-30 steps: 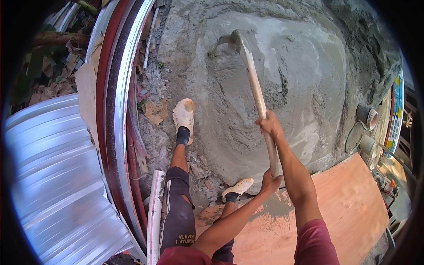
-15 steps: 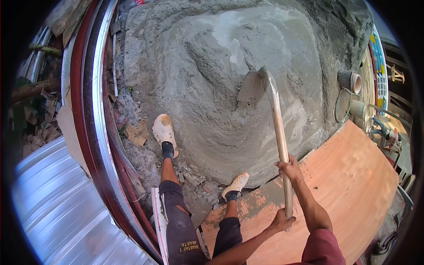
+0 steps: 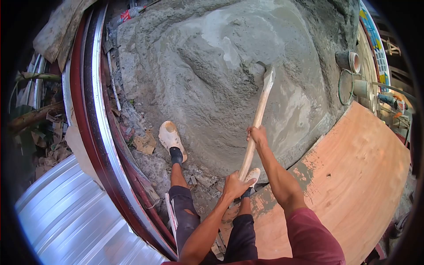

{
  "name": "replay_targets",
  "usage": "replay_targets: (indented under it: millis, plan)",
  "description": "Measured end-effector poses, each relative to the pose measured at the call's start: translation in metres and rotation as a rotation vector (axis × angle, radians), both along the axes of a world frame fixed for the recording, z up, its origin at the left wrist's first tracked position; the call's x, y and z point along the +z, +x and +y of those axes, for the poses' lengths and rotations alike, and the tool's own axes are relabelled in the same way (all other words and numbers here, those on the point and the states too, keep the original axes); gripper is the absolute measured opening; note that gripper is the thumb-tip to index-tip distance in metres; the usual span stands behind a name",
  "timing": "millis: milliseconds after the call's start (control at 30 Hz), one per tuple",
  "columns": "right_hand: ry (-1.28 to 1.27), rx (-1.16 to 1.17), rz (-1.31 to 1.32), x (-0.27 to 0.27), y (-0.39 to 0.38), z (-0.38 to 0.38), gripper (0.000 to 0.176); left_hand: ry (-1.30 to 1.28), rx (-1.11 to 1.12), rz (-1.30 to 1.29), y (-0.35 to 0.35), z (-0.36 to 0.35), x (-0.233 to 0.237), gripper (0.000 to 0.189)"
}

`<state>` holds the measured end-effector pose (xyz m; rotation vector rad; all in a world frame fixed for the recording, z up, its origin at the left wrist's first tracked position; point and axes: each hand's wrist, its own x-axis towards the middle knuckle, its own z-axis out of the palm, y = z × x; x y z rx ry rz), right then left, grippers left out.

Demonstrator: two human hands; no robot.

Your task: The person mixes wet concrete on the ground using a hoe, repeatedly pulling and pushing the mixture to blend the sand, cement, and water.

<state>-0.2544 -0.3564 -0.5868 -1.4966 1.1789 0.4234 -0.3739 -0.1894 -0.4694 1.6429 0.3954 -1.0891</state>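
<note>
Both my hands are closed round the wooden handle [image 3: 255, 128] of a hoe. My left hand [image 3: 236, 184] grips the handle's lower end, near my right shoe. Further up the shaft, my right hand [image 3: 257, 134] is wrapped round it. The handle runs up to the blade [image 3: 257, 69], which is mostly sunk in wet grey mortar [image 3: 221, 101]. Ridges and a hollow mark the mortar left of the blade, and wet, shiny patches lie above and to its right.
Orange-brown plywood [image 3: 353, 168] lies at the lower right. Metal channels [image 3: 99, 88] and corrugated sheets [image 3: 79, 212] line the left. Buckets [image 3: 348, 61] stand at the right; beyond them is another person [image 3: 399, 106]. My left shoe [image 3: 172, 136] is at the mortar's edge.
The hoe and both hands have moved left and up in the view, away from my body. Its blade, exposed before, has gone into the mortar.
</note>
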Motion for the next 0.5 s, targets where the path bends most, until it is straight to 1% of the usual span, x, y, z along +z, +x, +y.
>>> replay_targets:
  millis: [67, 133, 200, 267, 333, 400, 433, 500]
  plan:
    - [0.110, -0.097, 0.006, 0.031, -0.026, 0.026, 0.009, -0.049, 0.019, 0.045, -0.020, 0.029, 0.022, 0.058]
    - [0.156, -0.190, 0.023, 0.055, -0.054, 0.055, 0.011, -0.033, -0.025, 0.138, -0.043, 0.059, 0.041, 0.056]
    - [0.227, -0.273, 0.025, 0.083, -0.075, 0.085, 0.023, 0.034, -0.094, 0.068, -0.055, 0.094, 0.067, 0.051]
    - [0.286, -0.372, 0.042, 0.101, -0.104, 0.112, 0.023, 0.130, -0.196, 0.011, -0.079, 0.127, 0.084, 0.047]
    - [0.303, -0.436, 0.067, 0.133, -0.121, 0.139, 0.023, 0.161, -0.160, -0.010, -0.111, 0.154, 0.103, 0.045]
    - [0.328, -0.422, 0.076, 0.156, -0.142, 0.157, 0.022, 0.164, -0.075, 0.289, -0.123, 0.169, 0.138, 0.041]
    - [0.327, -0.430, 0.075, 0.165, -0.145, 0.163, 0.022, 0.164, -0.083, 0.289, -0.122, 0.169, 0.153, 0.041]
    - [0.282, -0.450, 0.152, 0.176, -0.145, 0.170, 0.019, 0.302, -0.226, 0.092, -0.118, 0.165, 0.174, 0.036]
